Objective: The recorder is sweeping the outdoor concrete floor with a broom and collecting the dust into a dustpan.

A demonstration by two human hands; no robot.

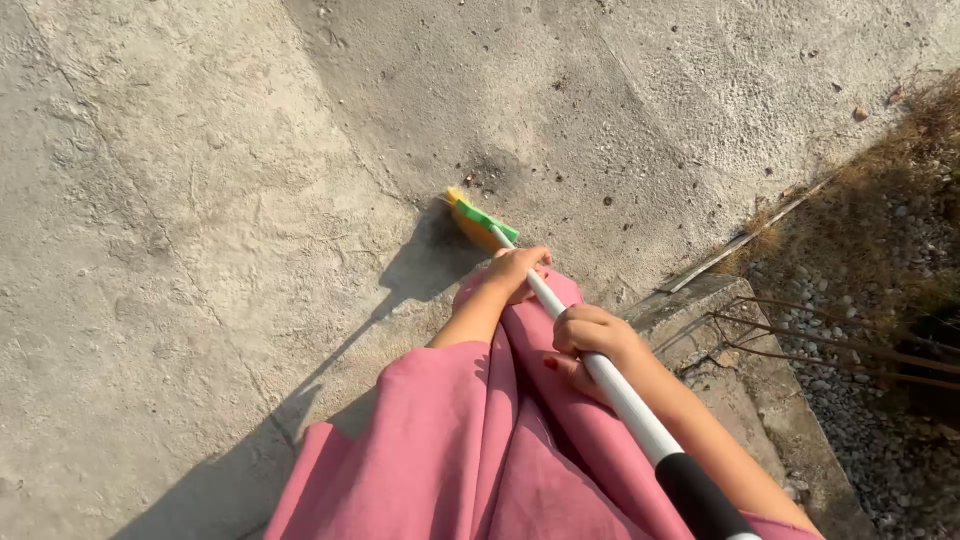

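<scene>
While both hands clamp the white broom handle (625,395), left hand (515,268) low near the yellow-green head (478,222), right hand (592,335) higher, the bristles rest on the concrete floor (200,200); a sweeping stroke looks underway, calling for firm pressure toward the dark debris patch (490,172).

Our left hand (515,268) reaches farthest forward at the end of a bare, nearly straight forearm, fingers curled shut. Our right hand (590,335) sits nearer the body, fist closed, red-painted thumbnail showing, its bare forearm running back toward the lower right.
</scene>
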